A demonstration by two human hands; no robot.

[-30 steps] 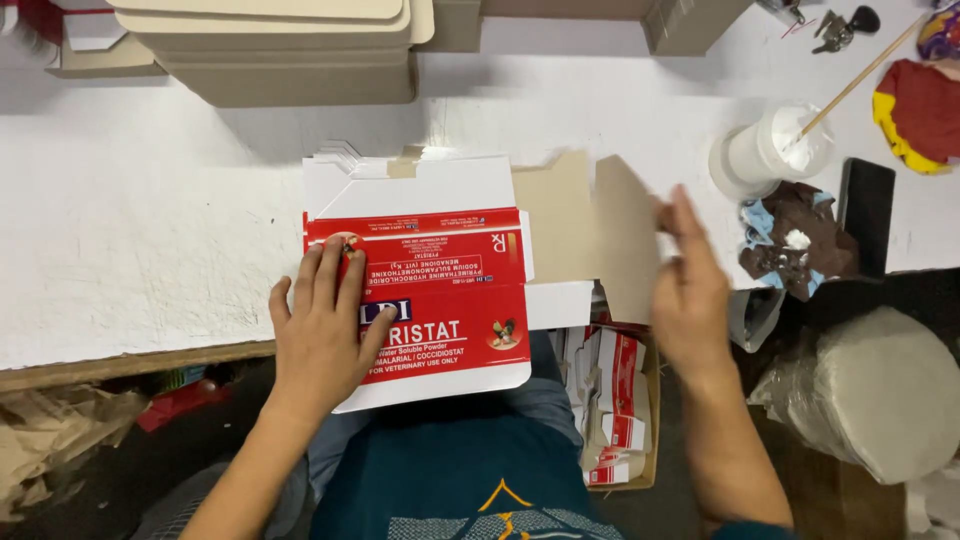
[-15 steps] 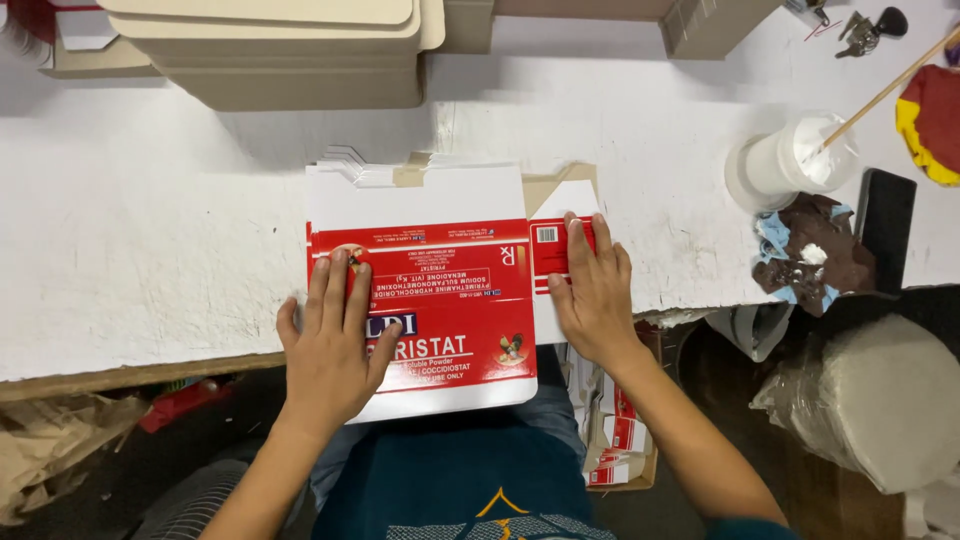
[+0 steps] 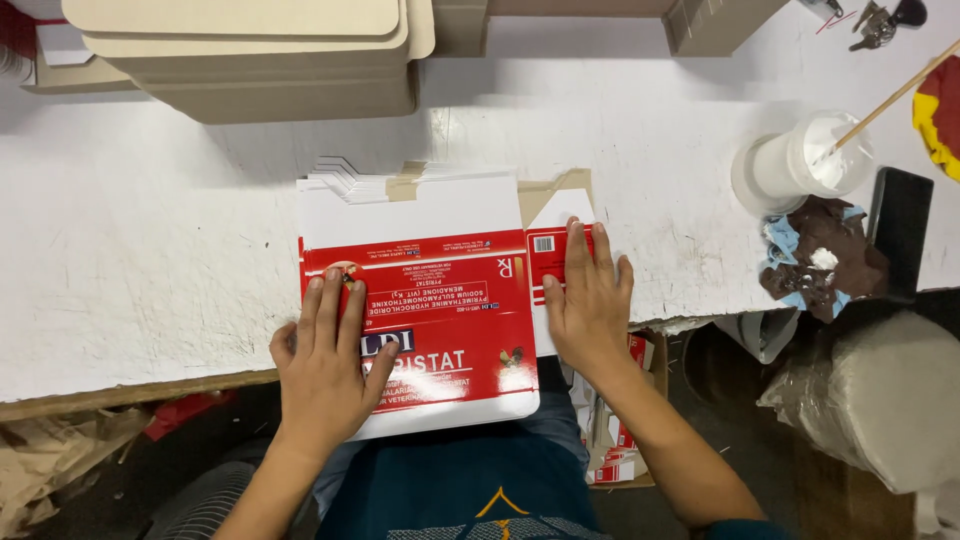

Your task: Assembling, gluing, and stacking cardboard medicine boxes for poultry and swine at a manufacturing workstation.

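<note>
A flat red and white printed carton [image 3: 440,300] lies on top of a stack of like cartons at the near edge of the white table [image 3: 150,250], its lower part overhanging my lap. My left hand [image 3: 330,360] rests flat, fingers spread, on the carton's lower left. Pressing flat on the carton's right side flap is my right hand [image 3: 588,300], with a bit of brown cardboard [image 3: 560,190] showing behind that flap. Neither hand grips anything.
A pile of tan cardboard sheets [image 3: 250,50] stands at the back left. At right are a white cup of glue [image 3: 810,160] with a stick, a stained rag [image 3: 820,260] and a dark phone [image 3: 900,230]. A box of folded cartons [image 3: 620,420] sits below the table edge.
My right hand folded the brown-backed flap over from the right and now presses it flat on the carton. My left hand stayed in place.
</note>
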